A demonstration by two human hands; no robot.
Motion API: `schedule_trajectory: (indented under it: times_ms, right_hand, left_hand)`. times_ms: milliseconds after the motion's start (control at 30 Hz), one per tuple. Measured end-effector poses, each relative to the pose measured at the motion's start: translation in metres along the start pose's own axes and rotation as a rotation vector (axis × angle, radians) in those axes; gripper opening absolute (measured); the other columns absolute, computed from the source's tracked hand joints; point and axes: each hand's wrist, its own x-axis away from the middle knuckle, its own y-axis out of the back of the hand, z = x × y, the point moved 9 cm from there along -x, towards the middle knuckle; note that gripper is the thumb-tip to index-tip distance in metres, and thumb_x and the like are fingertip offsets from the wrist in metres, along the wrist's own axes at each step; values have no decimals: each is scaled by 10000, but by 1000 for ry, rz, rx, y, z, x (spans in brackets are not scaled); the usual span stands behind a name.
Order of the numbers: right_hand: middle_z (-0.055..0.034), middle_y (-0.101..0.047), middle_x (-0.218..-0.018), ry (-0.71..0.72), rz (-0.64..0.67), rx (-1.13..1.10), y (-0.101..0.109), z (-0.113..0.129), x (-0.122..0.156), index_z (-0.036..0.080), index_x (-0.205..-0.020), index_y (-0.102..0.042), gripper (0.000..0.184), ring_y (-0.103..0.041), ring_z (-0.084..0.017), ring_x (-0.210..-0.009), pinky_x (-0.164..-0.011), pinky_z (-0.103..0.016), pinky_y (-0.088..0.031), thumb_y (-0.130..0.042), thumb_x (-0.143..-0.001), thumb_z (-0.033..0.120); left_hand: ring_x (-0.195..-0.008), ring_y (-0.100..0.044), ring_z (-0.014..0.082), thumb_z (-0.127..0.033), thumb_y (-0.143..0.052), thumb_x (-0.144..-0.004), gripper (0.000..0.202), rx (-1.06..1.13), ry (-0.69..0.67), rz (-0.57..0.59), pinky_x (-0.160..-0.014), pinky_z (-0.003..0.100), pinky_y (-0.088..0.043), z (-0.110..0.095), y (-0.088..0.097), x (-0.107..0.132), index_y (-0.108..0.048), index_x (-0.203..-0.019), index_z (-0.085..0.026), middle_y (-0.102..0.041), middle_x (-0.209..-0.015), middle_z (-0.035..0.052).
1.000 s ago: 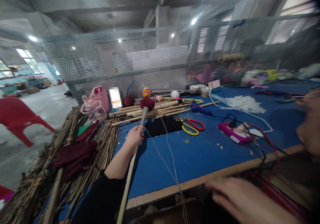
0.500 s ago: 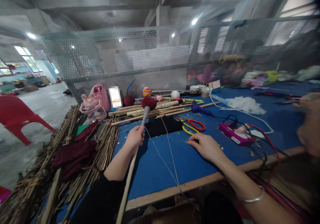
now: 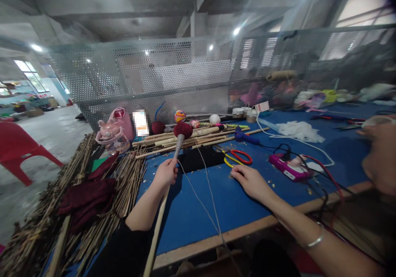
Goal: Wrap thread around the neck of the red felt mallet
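Observation:
My left hand point(image 3: 167, 172) is wrapped round a pale wooden stick point(image 3: 157, 231) topped by a dark red ball point(image 3: 182, 130), like a mallet. Grey wrapping point(image 3: 178, 146) covers the stick's neck just below the ball. From near this hand a thin string point(image 3: 198, 196) runs down over the table edge, and a second strand lies beside it. My right hand point(image 3: 249, 181) rests low over the blue table, thumb and fingers pressed together; what they pinch, if anything, is too small to make out. Scissors point(image 3: 238, 158) with yellow and red handles lie just beyond its fingertips.
Bundled thin sticks point(image 3: 123, 194) and dark red cloth point(image 3: 88, 200) fill the left side. Behind my hands lie a black cloth point(image 3: 202, 158), loose wooden sticks point(image 3: 167, 141) and a blue glue gun point(image 3: 246, 137). A purple power strip point(image 3: 289, 167) sits right, near another person's hand point(image 3: 383, 153).
The view has shifted slightly. My left hand keeps its hold on the mallet-like stick, and my right hand stays near the scissors with its fingers drawn a little closer together.

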Motion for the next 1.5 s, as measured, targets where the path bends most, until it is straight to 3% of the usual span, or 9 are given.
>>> schedule_trajectory:
  times_ms: [100,167,367,567,667,767,933,1267,1500]
  right_hand:
    - [18,-473,-510,-125,-118,-192,20,-5,-4,166,-779,-538,316,-444,-120,-460,-461,-221,-348,-390,-816,443]
    - [25,-471,-505,-159,-88,-257,24,-3,-8,162,-810,-534,311,-436,-107,-435,-433,-208,-334,-417,-804,450]
    - [-11,-598,-589,-17,278,17,14,12,-8,179,-706,-589,111,-533,-131,-535,-510,-215,-387,-497,-709,242]
    - [13,-669,-618,-23,637,354,33,8,22,256,-633,-697,219,-590,-156,-562,-505,-218,-371,-512,-613,141]
    - [-3,-677,-652,-8,532,394,40,11,13,257,-696,-707,170,-602,-175,-586,-526,-233,-384,-545,-660,222]
    - [-28,-680,-704,94,422,360,24,20,0,234,-713,-693,153,-609,-184,-633,-573,-242,-404,-542,-704,262]
    - [-40,-687,-860,292,427,368,-10,35,-6,244,-800,-705,213,-614,-197,-789,-675,-260,-423,-494,-771,244]
    - [-51,-654,-798,523,428,376,-15,40,2,203,-791,-661,286,-603,-161,-744,-663,-246,-408,-384,-857,184]
    - [-98,-635,-791,411,259,642,-24,47,8,160,-754,-591,210,-609,-192,-717,-604,-255,-421,-417,-769,44]
  left_hand:
    - [-324,-256,25,-381,-433,-829,194,-7,2,13,-355,140,-131,-1,-2,2,-475,-853,-193,-328,-492,-87]
    - [-324,-251,24,-385,-427,-831,199,-7,9,19,-356,141,-125,0,-3,3,-472,-854,-193,-320,-489,-89]
    - [-324,-236,20,-425,-451,-810,238,-7,19,14,-353,143,-123,3,-3,1,-468,-861,-194,-312,-491,-94]
    - [-324,-234,21,-404,-434,-822,224,-17,18,22,-347,139,-131,3,-3,0,-476,-877,-191,-316,-497,-91]
    - [-322,-236,21,-392,-426,-830,213,-15,22,13,-346,139,-132,2,-3,0,-479,-884,-192,-316,-497,-90]
    - [-325,-253,23,-375,-417,-838,197,-20,33,3,-347,138,-131,3,-2,1,-476,-874,-191,-320,-496,-88]
    - [-322,-242,22,-388,-420,-834,197,-18,43,21,-349,141,-120,5,-4,1,-464,-857,-196,-318,-491,-90]
    - [-318,-257,22,-424,-438,-821,238,-12,35,13,-347,145,-145,8,-3,-2,-467,-852,-189,-323,-498,-89]
    - [-324,-262,24,-410,-427,-831,227,-23,-1,43,-348,144,-157,5,-7,1,-468,-846,-187,-322,-498,-85]
